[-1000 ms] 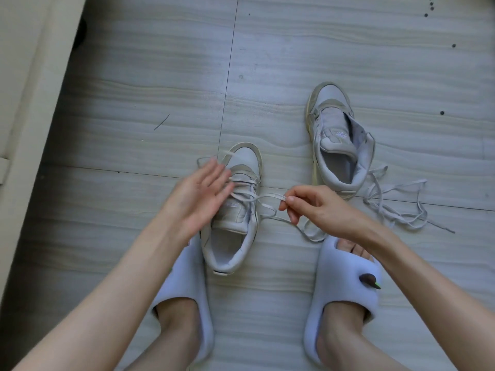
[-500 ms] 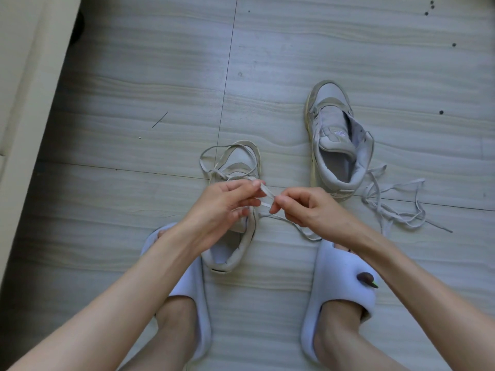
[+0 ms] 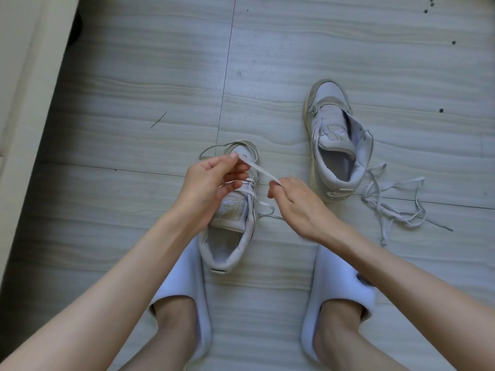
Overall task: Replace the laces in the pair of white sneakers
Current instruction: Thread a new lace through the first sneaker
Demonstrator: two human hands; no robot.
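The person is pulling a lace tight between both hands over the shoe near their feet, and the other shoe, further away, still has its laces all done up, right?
Not quite. In the head view the farther sneaker has no lace in it; a loose lace lies on the floor beside it. The rest is right: the left hand and right hand stretch a lace over the near sneaker.

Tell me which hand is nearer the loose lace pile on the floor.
Right. The right hand is left of the loose lace pile, apart from it; the left hand is farther left, above the near sneaker.
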